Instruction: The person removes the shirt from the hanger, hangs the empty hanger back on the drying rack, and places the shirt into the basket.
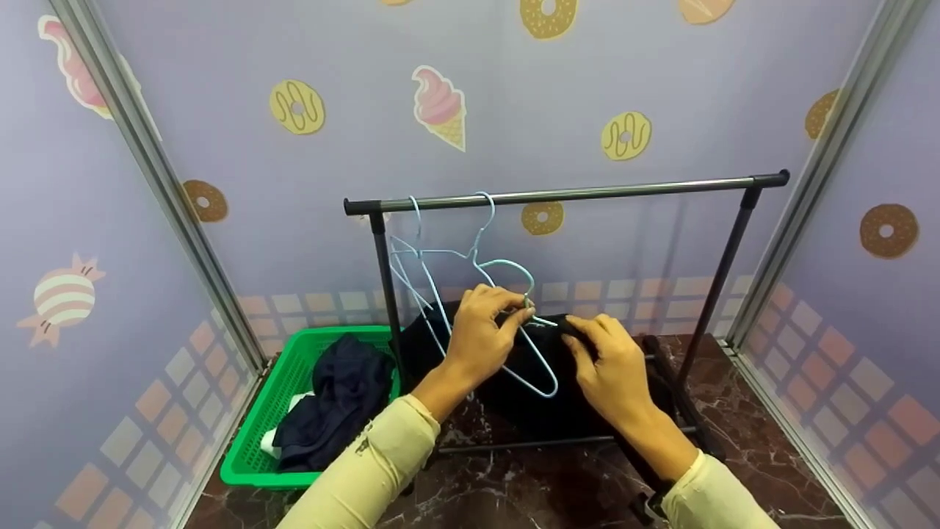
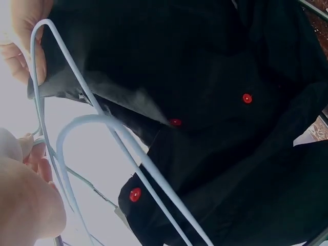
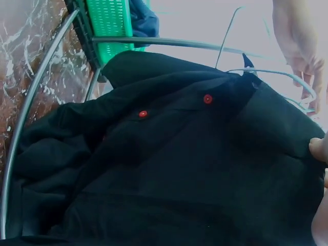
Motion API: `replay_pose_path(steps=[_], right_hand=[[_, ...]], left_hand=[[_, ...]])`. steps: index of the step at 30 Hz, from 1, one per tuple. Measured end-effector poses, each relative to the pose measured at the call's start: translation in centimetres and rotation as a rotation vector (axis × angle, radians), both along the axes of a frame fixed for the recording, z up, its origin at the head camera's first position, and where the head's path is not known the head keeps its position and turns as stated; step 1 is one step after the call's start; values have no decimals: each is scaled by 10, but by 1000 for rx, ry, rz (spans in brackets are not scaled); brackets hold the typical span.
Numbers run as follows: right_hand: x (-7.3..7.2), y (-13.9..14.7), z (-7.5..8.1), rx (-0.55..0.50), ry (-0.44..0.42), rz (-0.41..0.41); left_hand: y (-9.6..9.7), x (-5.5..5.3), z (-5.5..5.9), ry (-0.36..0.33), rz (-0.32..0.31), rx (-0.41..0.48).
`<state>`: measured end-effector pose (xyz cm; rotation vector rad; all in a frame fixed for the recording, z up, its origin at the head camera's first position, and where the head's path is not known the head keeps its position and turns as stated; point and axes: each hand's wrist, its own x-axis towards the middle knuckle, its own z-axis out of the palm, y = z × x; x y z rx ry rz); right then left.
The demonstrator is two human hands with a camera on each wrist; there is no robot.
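Note:
My left hand (image 1: 481,323) pinches a light blue wire hanger near the base of its hook (image 1: 530,275). To its right, my right hand (image 1: 613,367) grips the edge of a black button-up garment (image 1: 536,375) between thumb and fingers. The hanger's upper end sits inside the garment's opening, and its lower part is hidden by the cloth. Red buttons (image 2: 247,98) dot the dark front in the left wrist view. In the right wrist view, the garment (image 3: 169,154) spreads out below the right hand's thumb (image 3: 319,148).
Two more light blue hangers (image 1: 543,367) hang from the left of a metal rail (image 1: 624,191), in front of the garment. A green basket (image 1: 239,448) with dark navy clothing (image 1: 338,411) and something white stands at left on the brown marbled surface (image 1: 507,492). Patterned walls enclose the space.

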<state>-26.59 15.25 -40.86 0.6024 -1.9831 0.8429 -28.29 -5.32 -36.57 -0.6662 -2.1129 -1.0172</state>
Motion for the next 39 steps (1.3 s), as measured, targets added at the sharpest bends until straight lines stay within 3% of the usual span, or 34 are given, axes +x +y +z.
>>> replay_pose_path(steps=[10,20,39], right_hand=[[-3,10,-8,19,102,59],[-4,24,-13,-1,97,116],[-5,43,-17,5,106,128]], left_hand=[[-6,3,-8,-53,-12,39],[-8,2,-10,-52,-6,23],[-15,1,-9,-48,-7,26]])
